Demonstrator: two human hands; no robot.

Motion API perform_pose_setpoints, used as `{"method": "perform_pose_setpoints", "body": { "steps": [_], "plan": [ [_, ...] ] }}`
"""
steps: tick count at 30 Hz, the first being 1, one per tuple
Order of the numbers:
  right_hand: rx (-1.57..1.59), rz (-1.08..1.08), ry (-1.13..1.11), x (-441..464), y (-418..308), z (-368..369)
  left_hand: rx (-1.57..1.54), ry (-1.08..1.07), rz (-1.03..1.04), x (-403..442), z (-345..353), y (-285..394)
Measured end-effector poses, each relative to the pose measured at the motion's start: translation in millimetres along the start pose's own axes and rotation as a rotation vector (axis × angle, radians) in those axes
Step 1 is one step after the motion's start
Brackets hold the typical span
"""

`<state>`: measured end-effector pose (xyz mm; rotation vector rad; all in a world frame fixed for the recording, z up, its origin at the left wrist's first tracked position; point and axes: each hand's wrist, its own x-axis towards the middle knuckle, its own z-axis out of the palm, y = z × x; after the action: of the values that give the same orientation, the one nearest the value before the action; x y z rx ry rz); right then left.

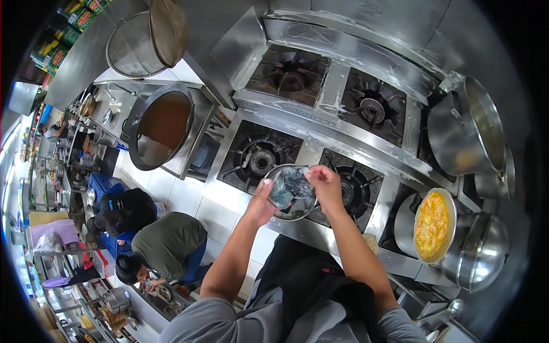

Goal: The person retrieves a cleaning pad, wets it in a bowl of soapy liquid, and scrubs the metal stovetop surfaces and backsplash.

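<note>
Between both hands stretches a thin, dark grey-green piece (290, 184), wet-looking with whitish patches; it could be a scouring pad or a cloth. My left hand (261, 204) pinches its left edge between thumb and fingers. At its upper right corner, my right hand (325, 186) has a fingertip grip. Directly beneath is a round metal bowl (297, 216), partly covered by the piece and my hands. Whether my left fingers also touch the bowl's rim, I cannot tell. The bowl is over the front edge of the stove (311, 137), between two front burners.
Whitish suds streak the steel around the burners. At right stand a tall stockpot (460, 134), a pan of yellow-orange food (433, 226) and metal bowls (477, 251). A large pot of brown liquid (166, 123) sits at left. Two people (168, 246) bend low on the left.
</note>
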<state>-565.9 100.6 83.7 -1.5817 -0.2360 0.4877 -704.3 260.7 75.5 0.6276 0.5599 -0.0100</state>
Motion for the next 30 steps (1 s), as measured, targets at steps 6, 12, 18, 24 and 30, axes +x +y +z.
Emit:
{"method": "perform_pose_setpoints", "body": {
  "steps": [6,12,18,24,30],
  "plan": [
    [0.551,0.549,-0.002,-1,13,-1,-0.028,0.053,0.132,7,-2,-7],
    [0.602,0.609,-0.011,-5,13,-4,0.019,0.064,0.107,11,-2,-7],
    [0.64,0.64,0.191,-16,32,21,-0.143,0.043,0.097,8,15,-34],
    [0.552,0.646,0.241,-25,59,25,0.524,0.289,0.286,15,-2,-59],
    [-0.008,0.023,0.176,-21,100,6,1.009,0.507,0.644,-7,24,-37]
  ]
}}
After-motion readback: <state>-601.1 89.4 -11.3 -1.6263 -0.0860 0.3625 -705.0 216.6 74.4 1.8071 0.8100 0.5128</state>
